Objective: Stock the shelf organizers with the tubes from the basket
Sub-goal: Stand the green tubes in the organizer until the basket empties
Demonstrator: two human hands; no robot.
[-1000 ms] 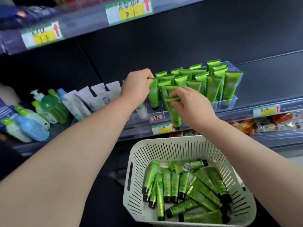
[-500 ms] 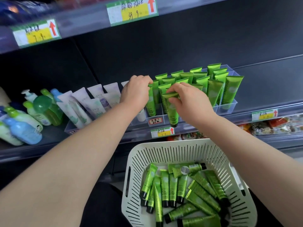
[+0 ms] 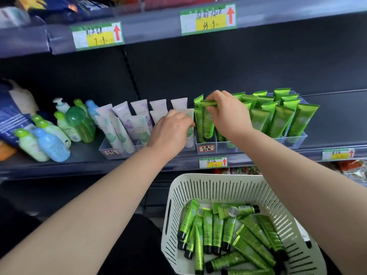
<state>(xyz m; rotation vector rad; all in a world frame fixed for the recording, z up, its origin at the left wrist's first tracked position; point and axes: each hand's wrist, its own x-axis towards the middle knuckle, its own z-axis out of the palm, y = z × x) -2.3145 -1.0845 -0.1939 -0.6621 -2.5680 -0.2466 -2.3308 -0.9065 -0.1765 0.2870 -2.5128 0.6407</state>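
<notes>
A white slotted basket (image 3: 200, 182) sits low in front of me with several green tubes (image 3: 212, 231) lying loose in it. On the shelf, a clear organizer (image 3: 296, 140) holds several green tubes standing cap down. My right hand (image 3: 230, 116) pinches the crimped top of one green tube (image 3: 208, 126) that stands in the organizer's front left compartment. My left hand (image 3: 170, 131) hovers just left of that compartment with its fingers bunched against a pale tube (image 3: 190, 133). Its fingertips are hidden, so whether it grips anything is unclear.
Left of the green tubes, another clear organizer (image 3: 110, 151) holds pale lilac and white tubes. Pump bottles and squeeze bottles (image 3: 51, 143) crowd the shelf's left end. Price tags (image 3: 212, 162) line the shelf edges. The shelf right of the green organizer is bare dark metal.
My right hand has lowered its green tube into the front left compartment. My left hand has dropped down and left, off the green tube it held, to the pale tubes.
</notes>
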